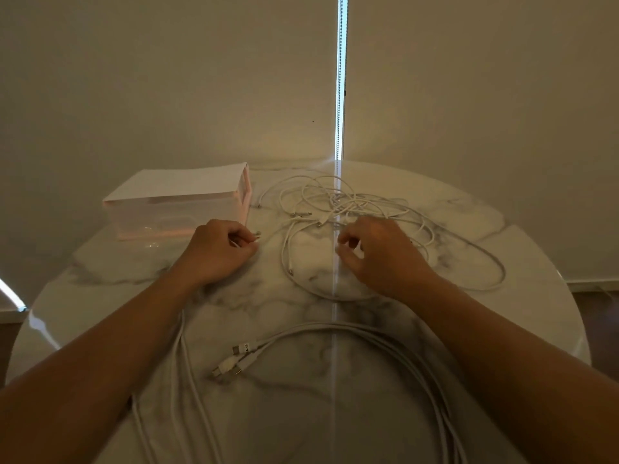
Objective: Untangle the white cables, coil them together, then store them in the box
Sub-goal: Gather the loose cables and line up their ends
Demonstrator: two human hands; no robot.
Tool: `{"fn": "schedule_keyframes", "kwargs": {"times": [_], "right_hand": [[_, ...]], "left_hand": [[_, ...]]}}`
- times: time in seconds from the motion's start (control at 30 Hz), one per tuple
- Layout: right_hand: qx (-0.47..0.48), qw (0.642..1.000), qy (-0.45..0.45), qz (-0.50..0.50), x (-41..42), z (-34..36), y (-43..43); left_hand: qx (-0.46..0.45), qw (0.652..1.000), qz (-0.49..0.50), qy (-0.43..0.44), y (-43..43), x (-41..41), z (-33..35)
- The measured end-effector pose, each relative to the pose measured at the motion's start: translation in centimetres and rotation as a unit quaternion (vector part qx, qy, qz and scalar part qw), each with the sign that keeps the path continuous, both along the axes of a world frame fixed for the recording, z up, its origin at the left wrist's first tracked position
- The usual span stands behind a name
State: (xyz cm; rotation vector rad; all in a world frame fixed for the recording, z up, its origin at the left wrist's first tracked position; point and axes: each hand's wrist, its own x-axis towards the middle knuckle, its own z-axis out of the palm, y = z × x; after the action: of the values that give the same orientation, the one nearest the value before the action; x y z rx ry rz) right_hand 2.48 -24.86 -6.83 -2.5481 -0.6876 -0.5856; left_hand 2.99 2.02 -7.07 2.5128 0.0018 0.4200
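— While I watch from far away through the head camera, I see a round table [502,229] of shiny stone, white with grey wavy lines.
— Where are the cables?
— A messy tangle [338,199] of thin white cables lies in loops at the far middle. A bunch of thicker cables [385,336] lies near me in a smooth curve, with its plugs [234,360] side by side.
— And the hands?
— The left hand [219,254] pinches the tips of some long cables [183,356] that run back under its wrist. The right hand [380,259] has curled fingers at the near edge of the tangle. I cannot tell if it grips a cable.
— The box?
— The box [174,209] is see-through pinkish plastic with a flat top. It sits at the far left, just beside the left hand, with the tangle to its right.
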Motion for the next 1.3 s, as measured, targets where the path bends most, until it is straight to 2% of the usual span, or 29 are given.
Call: {"fn": "schedule_keyframes", "kwargs": {"times": [0.07,0.17,0.3,0.4,0.47,0.53,0.6,0.63,0.67,0.77,0.9,1.0,1.2,1.3], "right_hand": [[-0.008,0.997,-0.025,-0.076,0.3,0.5,-0.7],[-0.071,0.985,-0.005,-0.156,0.6,1.2,-1.1],[-0.057,0.990,0.114,-0.055,0.6,2.6,-1.7],[0.006,0.992,0.091,-0.092,2.5,4.3,-2.9],[0.008,0.987,0.097,-0.129,4.6,4.9,-3.4],[0.021,0.972,0.201,-0.123,6.0,5.3,-3.6],[0.053,0.937,0.331,-0.097,6.7,5.7,-3.6],[0.050,0.931,0.346,-0.103,7.3,5.5,-3.5],[0.045,0.936,0.326,-0.124,8.1,5.2,-3.4],[0.032,0.958,0.190,-0.213,10.7,3.3,-3.3],[0.001,0.948,0.212,-0.236,12.5,0.6,-3.5],[0.056,0.955,0.180,-0.228,12.5,0.7,-3.8],[0.190,0.965,0.029,-0.180,10.2,6.6,-4.1],[0.245,0.961,0.039,-0.123,8.7,8.5,-3.7]], "left_hand": [[0.009,1.000,-0.003,0.002,0.2,-0.2,0.0],[0.014,1.000,-0.015,0.014,0.5,-0.5,0.3],[0.043,0.999,0.020,-0.005,3.0,-0.6,1.3],[0.106,0.993,0.051,0.030,6.2,-0.4,1.5],[0.126,0.988,0.069,0.064,7.6,-0.3,1.4],[0.132,0.984,0.074,0.093,8.1,-0.2,1.2],[0.125,0.983,0.071,0.114,8.3,-0.1,1.0],[0.118,0.983,0.069,0.121,8.3,-0.1,0.9],[0.114,0.984,0.066,0.123,8.3,-0.1,0.8],[0.119,0.986,0.055,0.103,8.5,0.1,0.5],[0.121,0.988,0.047,0.090,8.4,0.3,0.5],[0.117,0.989,0.042,0.085,8.2,0.2,0.5],[0.110,0.990,0.047,0.081,8.1,0.3,0.3],[0.108,0.990,0.047,0.075,8.1,0.3,0.2]]}}
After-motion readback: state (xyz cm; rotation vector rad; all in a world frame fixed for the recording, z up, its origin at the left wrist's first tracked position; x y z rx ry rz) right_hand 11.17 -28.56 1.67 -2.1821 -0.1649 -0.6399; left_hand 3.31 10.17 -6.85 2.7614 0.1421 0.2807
